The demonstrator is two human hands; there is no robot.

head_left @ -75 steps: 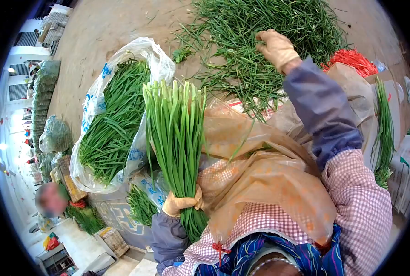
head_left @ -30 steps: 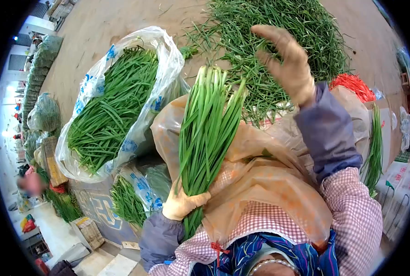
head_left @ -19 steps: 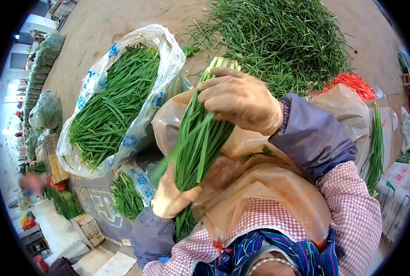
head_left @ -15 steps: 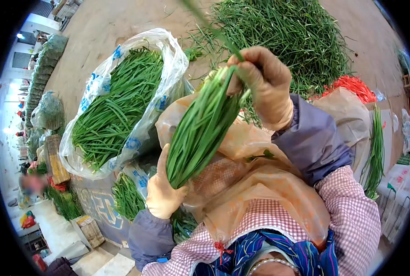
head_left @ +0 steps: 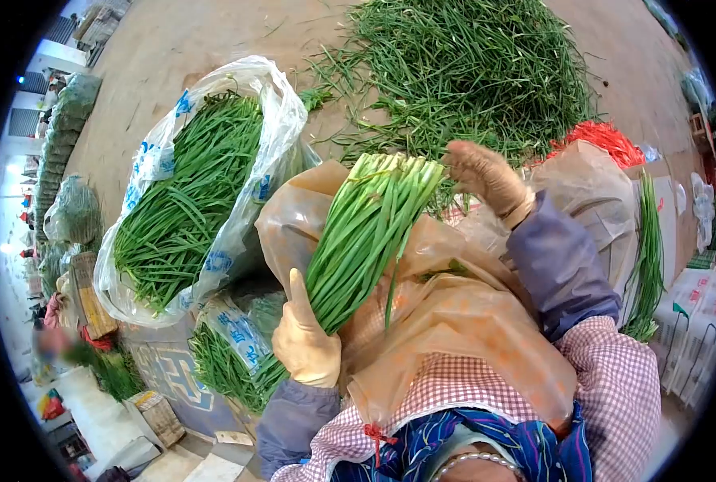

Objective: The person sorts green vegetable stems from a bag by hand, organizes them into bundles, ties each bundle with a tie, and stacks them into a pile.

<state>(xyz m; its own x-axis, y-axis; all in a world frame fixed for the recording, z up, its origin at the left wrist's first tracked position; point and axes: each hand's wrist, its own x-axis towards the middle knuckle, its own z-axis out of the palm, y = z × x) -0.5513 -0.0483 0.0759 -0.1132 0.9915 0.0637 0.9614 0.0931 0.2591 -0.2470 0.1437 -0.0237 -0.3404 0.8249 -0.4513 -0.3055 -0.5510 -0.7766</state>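
A bunch of long green stalks [head_left: 374, 233] slants over the brown plastic on my lap, its pale cut ends up and to the right. My left hand [head_left: 305, 337], in a cream glove, is wrapped round the lower part of the bunch, thumb pointing up. Just right of the pale ends is my right hand [head_left: 486, 178], gloved, with its fingers slightly curled and apart and nothing visible in them. A white plastic bag [head_left: 285, 120] full of green stalks stands open to the left.
Loose green leaves [head_left: 470, 72] lie heaped on the floor ahead. Red strips [head_left: 603, 143] sit at the right, above some upright stalks [head_left: 647, 249]. White packages [head_left: 695, 321] stand at the far right. Another bag of greens [head_left: 233, 345] is by my left sleeve. A blurred person is at the far left.
My right hand has come off the pale ends of the bunch and moved slightly right and down. The long leaf it held up is gone from its fingers. The bunch now shows its stalks fanned.
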